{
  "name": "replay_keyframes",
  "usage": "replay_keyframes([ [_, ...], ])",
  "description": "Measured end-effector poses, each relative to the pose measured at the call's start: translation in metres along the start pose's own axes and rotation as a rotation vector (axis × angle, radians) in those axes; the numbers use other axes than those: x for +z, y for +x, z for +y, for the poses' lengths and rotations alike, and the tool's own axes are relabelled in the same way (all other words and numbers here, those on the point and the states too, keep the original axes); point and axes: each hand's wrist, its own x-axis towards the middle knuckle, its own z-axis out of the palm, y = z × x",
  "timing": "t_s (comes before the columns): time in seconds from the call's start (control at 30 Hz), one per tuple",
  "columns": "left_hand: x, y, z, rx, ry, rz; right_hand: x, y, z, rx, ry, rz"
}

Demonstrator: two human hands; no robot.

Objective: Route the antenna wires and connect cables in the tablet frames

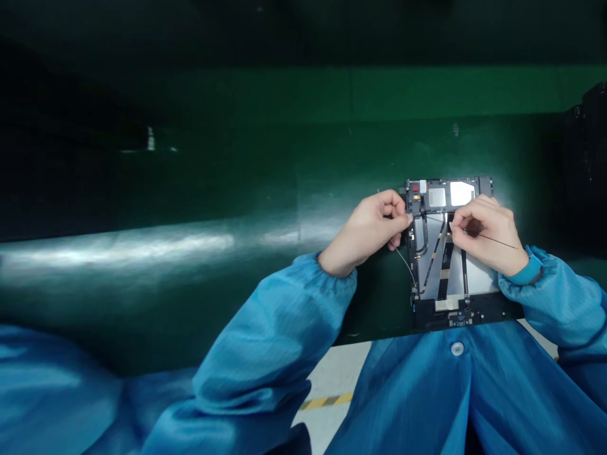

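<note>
An opened tablet-like device (497, 308) lies at the table's front edge, its insides up, showing a silver plate, dark ribbon cables and a black frame. Over its upper left corner is my left hand (367, 226), thumb and fingers closed in a pinch. A thin pale wire (404, 260) runs from under this hand to the device's left edge. My right hand (490, 232) pinches a thin black wire (499, 241) above the upper middle of the device. One end of it sticks out to the right; a dark strand also spans between both hands. The fingertips hide what the left pinch holds.
The device rests on a dark green table (265, 291) with glare across it. A dark bulky object (588, 145) stands at the right edge. Blue cloth (47, 392) fills the lower left. Below the table edge shows pale floor with yellow-and-black tape (327, 402).
</note>
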Motion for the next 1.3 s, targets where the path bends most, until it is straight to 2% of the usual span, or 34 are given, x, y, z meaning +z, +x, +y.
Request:
replay_keyframes([
  [0.1,-0.005,-0.001,0.013,0.08,0.295,0.014,0.0,0.0,0.001,0.009,-0.016,-0.019],
  [0.23,-0.011,0.003,0.035,0.24,0.701,-0.034,0.0,0.0,0.003,0.004,-0.009,-0.028],
  [0.4,-0.014,0.016,0.053,0.351,0.962,-0.137,0.0,0.001,0.004,0.034,-0.002,-0.052],
  [0.53,-0.013,0.023,0.06,0.367,1.008,-0.214,0.0,0.001,0.003,0.046,-0.004,-0.066],
  [0.73,-0.007,0.024,0.068,0.353,1.139,-0.258,0.001,0.001,0.005,0.016,-0.003,-0.045],
  [0.93,0.004,0.018,0.068,0.36,1.21,-0.192,-0.001,0.001,0.003,0.015,-0.01,-0.047],
  [1.07,0.006,0.011,0.064,0.389,1.307,-0.154,-0.013,-0.002,0.004,-0.017,-0.042,0.031],
  [1.2,0.008,0.0,0.054,0.419,1.153,-0.12,-0.025,0.001,0.013,0.061,-0.076,0.079],
  [1.3,0.02,-0.012,0.047,0.381,1.067,-0.093,-0.025,0.008,0.019,0.04,-0.181,0.062],
])
